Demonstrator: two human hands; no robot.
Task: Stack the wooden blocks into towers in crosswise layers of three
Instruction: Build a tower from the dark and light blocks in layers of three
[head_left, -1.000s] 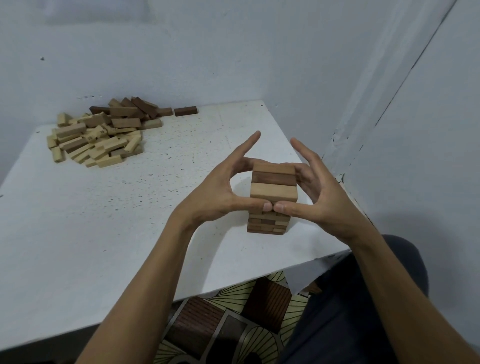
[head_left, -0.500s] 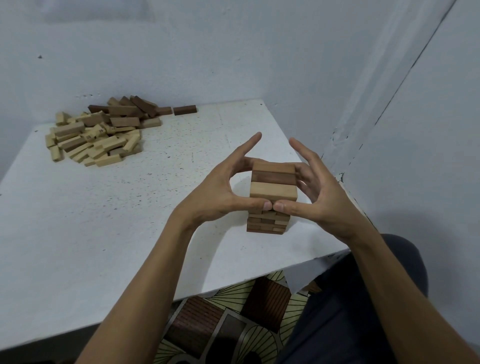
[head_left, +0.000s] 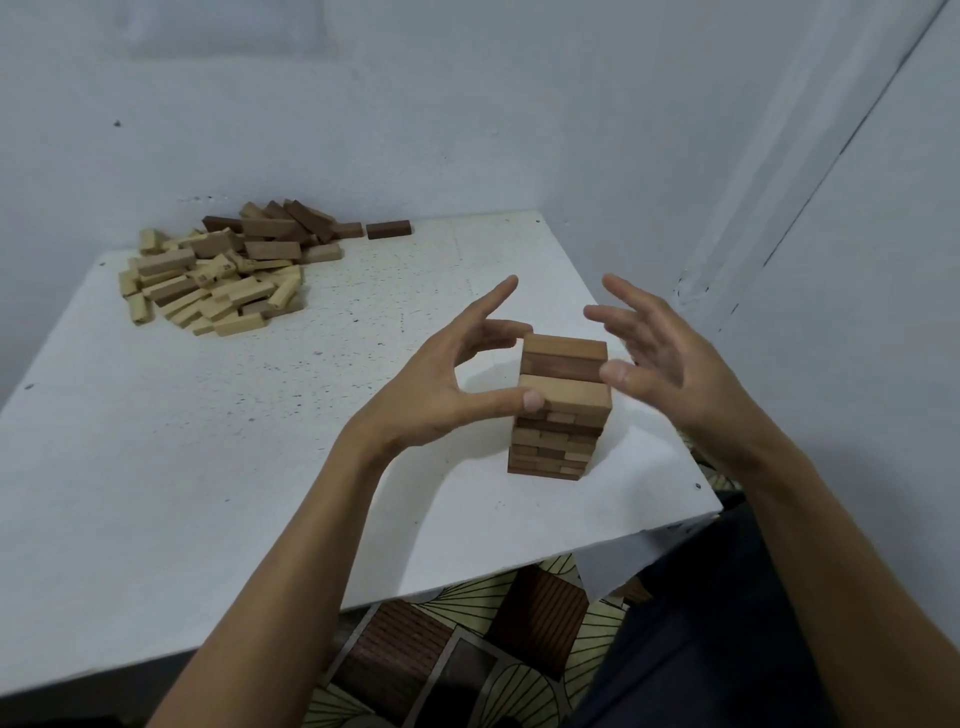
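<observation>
Tower (head_left: 561, 415) stands right of frame centre, near the lower-right corner of the white table (head_left: 208, 467). It has several crosswise layers of mixed light and dark blocks, and the top layer looks square to the stack.

Left hand (head_left: 441, 384) comes in from the lower left, palm toward the tower, in a wide C. The thumb is straight, its tip against the left end of the nearest top block. The index finger is straight, points up-right and is clear of the wood. The other fingers bend toward the top's far-left corner (contact there is hidden, cannot tell). It touches but grasps nothing.

Right hand (head_left: 670, 358) comes in from the lower right, palm facing left toward the tower. Its fingers are spread, loosely straight and motion-blurred. The thumb tip overlaps the tower's upper-right edge; cannot tell whether it touches. It holds nothing.

Pile of loose blocks (head_left: 223, 275) lies in the upper left of frame by the wall (head_left: 467, 104), well apart from the tower. A single dark block (head_left: 388, 229) lies alone just right of the pile.

Below the table edge are patterned floor (head_left: 467, 649) and a dark trouser leg (head_left: 727, 623) at lower right.
</observation>
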